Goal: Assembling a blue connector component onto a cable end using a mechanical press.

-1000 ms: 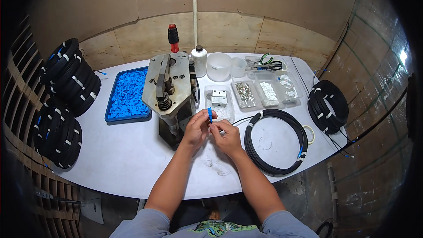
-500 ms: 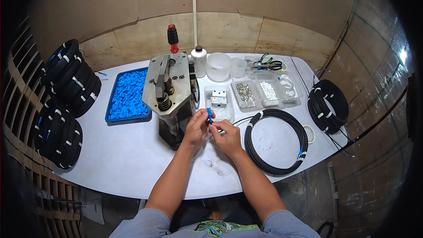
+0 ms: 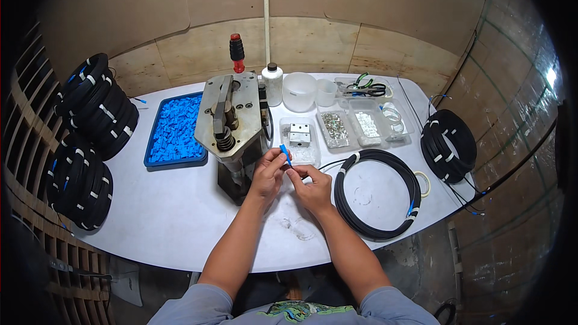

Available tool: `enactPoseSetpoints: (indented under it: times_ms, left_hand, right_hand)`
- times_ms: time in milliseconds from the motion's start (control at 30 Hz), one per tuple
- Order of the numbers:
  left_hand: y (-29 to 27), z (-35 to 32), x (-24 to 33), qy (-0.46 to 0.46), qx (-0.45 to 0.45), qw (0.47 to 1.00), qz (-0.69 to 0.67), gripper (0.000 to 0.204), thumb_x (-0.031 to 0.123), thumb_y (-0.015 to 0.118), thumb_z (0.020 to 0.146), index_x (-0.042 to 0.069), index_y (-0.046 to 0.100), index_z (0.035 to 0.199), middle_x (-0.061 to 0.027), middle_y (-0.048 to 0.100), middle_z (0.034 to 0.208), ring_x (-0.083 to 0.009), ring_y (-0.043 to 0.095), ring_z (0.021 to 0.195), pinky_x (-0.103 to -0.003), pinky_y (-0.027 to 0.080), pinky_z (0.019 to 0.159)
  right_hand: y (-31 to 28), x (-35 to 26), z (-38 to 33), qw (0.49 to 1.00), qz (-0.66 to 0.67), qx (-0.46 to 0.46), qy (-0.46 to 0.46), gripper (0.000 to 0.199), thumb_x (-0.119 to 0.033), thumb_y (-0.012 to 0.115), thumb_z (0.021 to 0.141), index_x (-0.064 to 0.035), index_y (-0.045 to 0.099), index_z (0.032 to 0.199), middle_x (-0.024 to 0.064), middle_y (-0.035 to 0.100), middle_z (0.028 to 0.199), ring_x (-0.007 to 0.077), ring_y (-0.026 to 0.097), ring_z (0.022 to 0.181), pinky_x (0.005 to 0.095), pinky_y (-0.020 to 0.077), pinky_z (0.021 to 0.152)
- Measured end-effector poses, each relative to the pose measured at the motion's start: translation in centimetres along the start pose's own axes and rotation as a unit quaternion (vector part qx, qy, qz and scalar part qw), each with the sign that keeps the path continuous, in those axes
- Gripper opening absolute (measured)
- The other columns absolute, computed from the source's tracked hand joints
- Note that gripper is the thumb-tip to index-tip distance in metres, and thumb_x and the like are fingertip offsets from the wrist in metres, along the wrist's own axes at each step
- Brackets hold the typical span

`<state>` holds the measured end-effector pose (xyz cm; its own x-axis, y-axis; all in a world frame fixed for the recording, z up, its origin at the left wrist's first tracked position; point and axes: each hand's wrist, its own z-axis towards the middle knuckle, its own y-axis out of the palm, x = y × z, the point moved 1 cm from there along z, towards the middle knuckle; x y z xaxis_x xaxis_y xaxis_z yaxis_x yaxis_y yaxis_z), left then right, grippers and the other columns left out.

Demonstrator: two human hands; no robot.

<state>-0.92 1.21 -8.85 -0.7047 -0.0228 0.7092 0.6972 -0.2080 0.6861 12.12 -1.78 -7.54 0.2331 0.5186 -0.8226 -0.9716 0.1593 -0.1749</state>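
Both hands meet over the middle of the table, just right of the press. Between the thumb and fingers of my left hand [image 3: 268, 173] is a small blue connector [image 3: 285, 151], its top leaning to the left. My right hand [image 3: 311, 188] pinches the black cable at the connector's lower end; the fingertips cover the join. From behind my right hand the cable runs to a large black cable coil [image 3: 341, 200], bound with white ties and lying flat on the right.
A metal press [image 3: 208, 108] with a red-and-black handle stands left of my hands. Beyond it is a blue tray [image 3: 146, 159] of blue connector parts. Plastic boxes of small parts [image 3: 335, 129], a bottle [image 3: 273, 87] and cups line the back. Cable coils [image 3: 90, 189] are stacked at left, others [image 3: 448, 144] at right.
The blue connector has tipped over to the left and shows more of its side. My hands have shifted only slightly.
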Motion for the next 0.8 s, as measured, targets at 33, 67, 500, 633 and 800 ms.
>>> enactPoseSetpoints:
  times_ms: [33, 67, 500, 633, 800]
  left_hand:
    - [0.03, -0.01, 0.02, 0.0, 0.0, 1.0, 0.0, 0.014, 0.014, 0.055, 0.093, 0.005, 0.059, 0.103, -0.0066, 0.06, 0.096, -0.0132, 0.057, 0.089, -0.024, 0.044, 0.081]
    - [0.11, -0.02, 0.06, -0.005, -0.001, 1.0, -0.001, 0.013, 0.013, 0.055, 0.093, 0.005, 0.059, 0.102, -0.007, 0.06, 0.096, -0.0133, 0.057, 0.089, -0.025, 0.044, 0.081]
    - [0.05, -0.06, 0.11, -0.028, 0.014, 1.0, 0.001, 0.012, 0.011, 0.055, 0.092, 0.004, 0.06, 0.1, -0.0075, 0.061, 0.094, -0.0143, 0.056, 0.091, -0.026, 0.043, 0.081]
    - [0.05, -0.01, 0.02, -0.021, 0.027, 0.999, 0.002, 0.013, 0.012, 0.055, 0.092, 0.003, 0.059, 0.101, -0.0075, 0.06, 0.095, -0.0151, 0.056, 0.092, -0.027, 0.043, 0.082]
    - [0.06, -0.13, 0.01, -0.017, 0.028, 0.999, 0.002, 0.015, 0.013, 0.053, 0.092, 0.003, 0.059, 0.102, -0.0072, 0.06, 0.095, -0.0153, 0.056, 0.093, -0.027, 0.044, 0.082]
  right_hand:
    - [-0.02, 0.11, -0.11, 1.0, -0.008, 0.002, -0.006, 0.012, -0.008, 0.072, 0.081, 0.0, 0.069, 0.09, 0.0106, 0.07, 0.079, 0.0144, 0.067, 0.068, 0.0251, 0.0517, 0.062]
    - [-0.04, 0.2, -0.18, 1.0, -0.017, 0.004, -0.011, 0.012, -0.008, 0.071, 0.081, -0.0001, 0.069, 0.091, 0.0114, 0.07, 0.079, 0.0167, 0.068, 0.068, 0.0268, 0.053, 0.062]
    - [0.04, 0.49, -0.21, 1.0, -0.004, -0.004, -0.004, 0.013, -0.01, 0.07, 0.084, -0.0009, 0.07, 0.092, 0.0079, 0.07, 0.074, 0.0103, 0.064, 0.066, 0.0243, 0.0502, 0.063]
    - [-0.04, 0.27, -0.19, 1.0, -0.004, -0.008, -0.004, 0.012, -0.01, 0.07, 0.084, -0.0009, 0.07, 0.092, 0.0083, 0.07, 0.074, 0.0112, 0.065, 0.066, 0.0246, 0.0505, 0.062]
    - [-0.01, 0.27, -0.32, 1.0, -0.004, -0.017, 0.018, 0.009, -0.008, 0.069, 0.082, -0.0011, 0.069, 0.088, 0.0107, 0.069, 0.079, 0.0168, 0.067, 0.069, 0.0277, 0.0519, 0.062]
